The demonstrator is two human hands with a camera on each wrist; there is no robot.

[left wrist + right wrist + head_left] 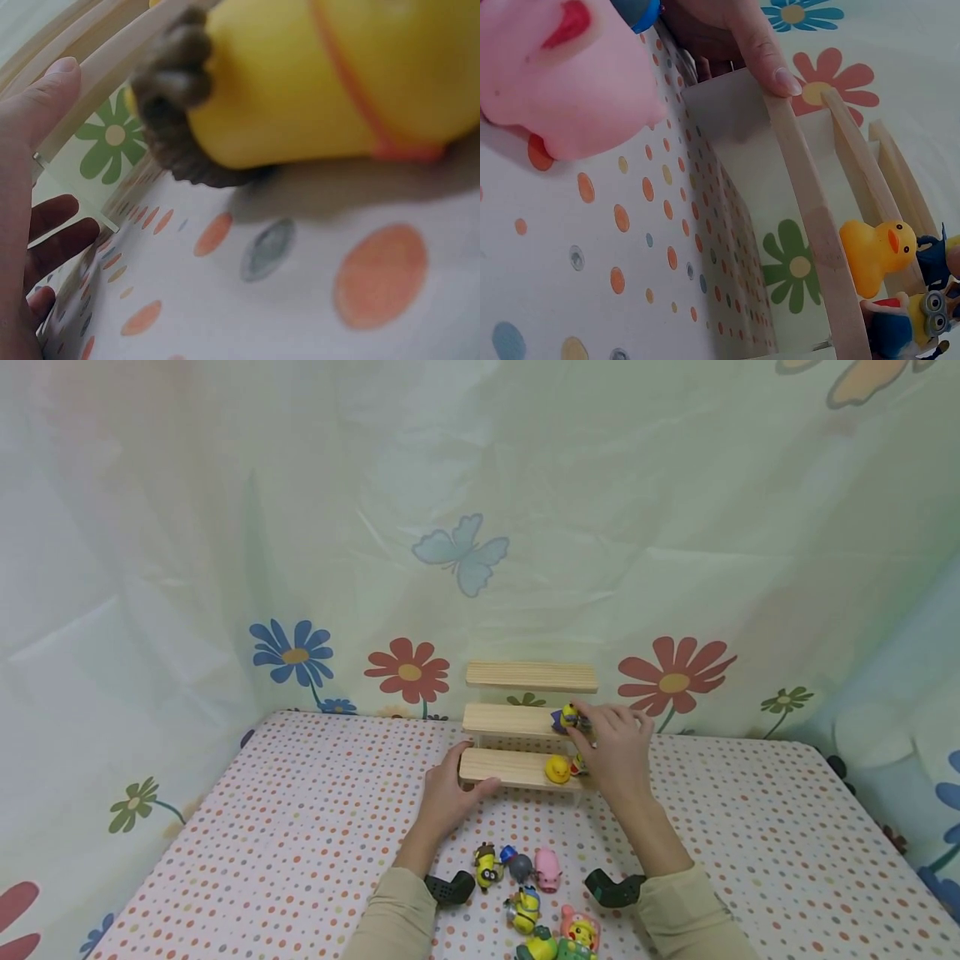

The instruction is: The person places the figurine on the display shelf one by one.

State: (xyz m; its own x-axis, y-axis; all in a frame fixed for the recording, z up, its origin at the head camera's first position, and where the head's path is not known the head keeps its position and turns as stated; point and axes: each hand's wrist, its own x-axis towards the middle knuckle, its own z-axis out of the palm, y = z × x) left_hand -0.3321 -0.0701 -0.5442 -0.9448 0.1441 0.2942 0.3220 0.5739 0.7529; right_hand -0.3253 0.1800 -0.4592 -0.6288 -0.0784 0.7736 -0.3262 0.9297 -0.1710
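Note:
A three-tier wooden shelf (502, 766) stands at the back of the table. At its left end my left hand (446, 793) grips the lowest tier, thumb on the front edge and fingers round the side. My right hand (618, 752) pinches a small yellow-and-blue minion figure (568, 717) at the right end of the middle tier. On the lowest tier sits a yellow rubber duck (877, 251), and right of it stands another minion figure (907, 326) in red and blue, partly hidden by the right hand in the head view.
In front of the shelf lie several toys: a minion with a brown top (487, 867), a grey-and-blue figure (519, 865), a pink pig (547, 870), another minion (523, 910), a yellow-green figure (537, 945) and a Pikachu figure (581, 935). A patterned curtain (360, 527) hangs behind.

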